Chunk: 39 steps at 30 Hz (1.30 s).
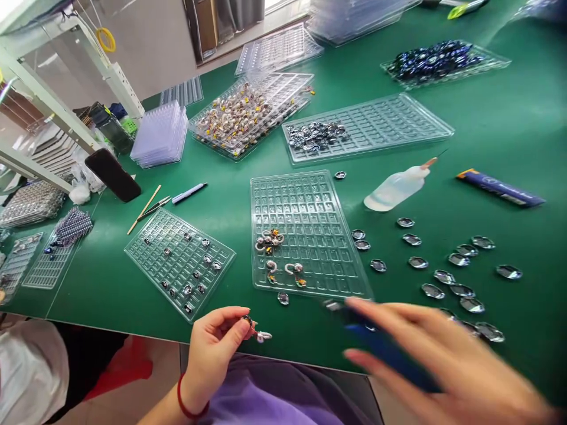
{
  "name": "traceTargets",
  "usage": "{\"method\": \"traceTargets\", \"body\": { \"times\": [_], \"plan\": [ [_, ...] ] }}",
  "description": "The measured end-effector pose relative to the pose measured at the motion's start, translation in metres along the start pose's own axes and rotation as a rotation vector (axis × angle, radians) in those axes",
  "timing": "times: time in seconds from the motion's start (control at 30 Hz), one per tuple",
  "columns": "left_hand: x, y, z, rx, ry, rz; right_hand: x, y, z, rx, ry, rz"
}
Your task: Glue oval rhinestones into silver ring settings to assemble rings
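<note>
My left hand [220,336] is closed in a pinch on a small dark component [247,320], which has a bit of red and a white looped end [263,336] hanging from it. My right hand [425,348] is blurred by motion and wrapped around a dark blue long object [392,354] with a greyish tip; its exact kind cannot be made out. Between and beyond the hands lies a clear compartment tray [310,236] with several small parts with white loops and orange bits [270,239]. A single faceted oval gem [283,298] sits at its near edge.
Loose oval gems [462,289] are scattered at right, near a squeeze bottle [396,189] and a blue tube [500,188]. More trays [179,260] stand left and behind, with a phone [113,175], tweezers [154,208] and a pen [189,193]. Another person's sleeve [33,366] shows lower left.
</note>
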<state>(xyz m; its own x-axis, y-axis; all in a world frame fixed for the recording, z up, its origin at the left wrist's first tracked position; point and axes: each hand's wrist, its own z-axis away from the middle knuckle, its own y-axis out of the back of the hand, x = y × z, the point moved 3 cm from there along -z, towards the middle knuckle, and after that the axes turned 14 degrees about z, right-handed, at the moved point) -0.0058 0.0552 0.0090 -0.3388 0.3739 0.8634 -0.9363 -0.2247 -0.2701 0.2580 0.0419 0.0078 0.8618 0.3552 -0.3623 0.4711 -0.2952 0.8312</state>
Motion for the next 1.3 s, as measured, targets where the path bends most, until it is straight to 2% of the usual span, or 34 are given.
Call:
{"method": "traceTargets", "body": {
  "times": [0.13,0.23,0.93,1.3],
  "plan": [
    [-0.002,0.001,0.001,-0.014,-0.047,-0.051,-0.052,-0.01,-0.02,-0.014,0.227,0.041],
    [-0.003,0.002,0.001,-0.032,-0.069,-0.065,-0.065,-0.006,-0.028,0.01,0.262,0.109],
    [-0.003,0.003,-0.003,-0.045,-0.055,-0.102,-0.071,-0.011,-0.031,0.016,0.335,0.285],
    [-0.001,0.005,-0.005,-0.029,-0.027,-0.086,-0.08,0.0,-0.043,0.018,0.372,0.354]
  ]
}}
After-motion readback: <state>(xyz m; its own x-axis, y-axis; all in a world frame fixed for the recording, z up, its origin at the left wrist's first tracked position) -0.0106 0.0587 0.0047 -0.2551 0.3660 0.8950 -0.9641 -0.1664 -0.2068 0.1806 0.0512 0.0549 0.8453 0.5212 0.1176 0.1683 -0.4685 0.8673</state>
